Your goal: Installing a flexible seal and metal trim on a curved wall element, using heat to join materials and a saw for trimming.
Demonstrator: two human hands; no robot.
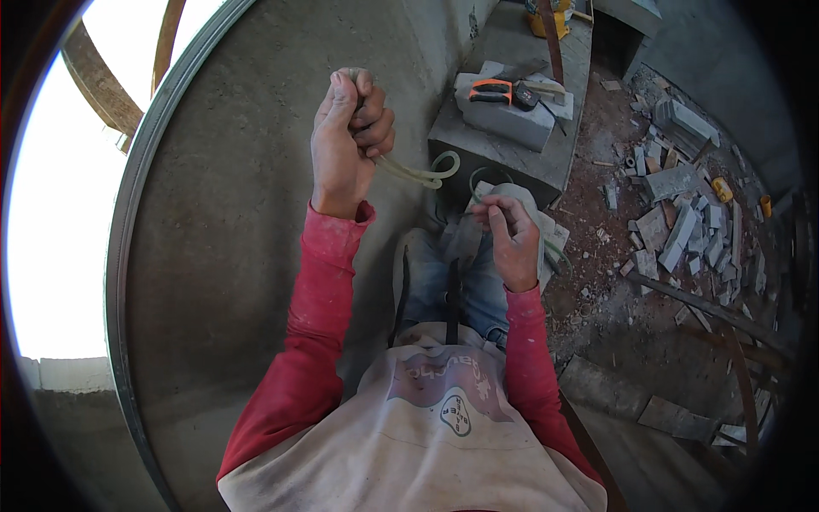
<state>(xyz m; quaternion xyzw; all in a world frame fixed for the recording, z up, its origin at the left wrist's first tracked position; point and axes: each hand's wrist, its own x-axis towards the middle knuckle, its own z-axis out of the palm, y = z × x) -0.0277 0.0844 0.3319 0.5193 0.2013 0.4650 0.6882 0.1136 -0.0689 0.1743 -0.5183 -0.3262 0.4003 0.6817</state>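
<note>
Raised against the grey wall, my left hand (351, 141) is a closed fist around a thin, translucent, yellowish hose (414, 175). The hose comes out below the fist and curls into a small loop. Lower and to the right, in front of my knees, my right hand (512, 241) has its thumb and fingertips drawn together on a greenish stretch of the hose. Another bit of hose shows beside that wrist. How the stretches join is hard to see. Both forearms are in dusty red sleeves.
A concrete ledge (546, 158) ahead carries a pale block (505, 119), an orange-and-black handled tool (491, 91) and a dark tape measure (525, 96). Something yellow (550, 20) sits farther back. Broken blocks (678, 230) litter the floor at right. A metal-framed opening (128, 213) curves along the left.
</note>
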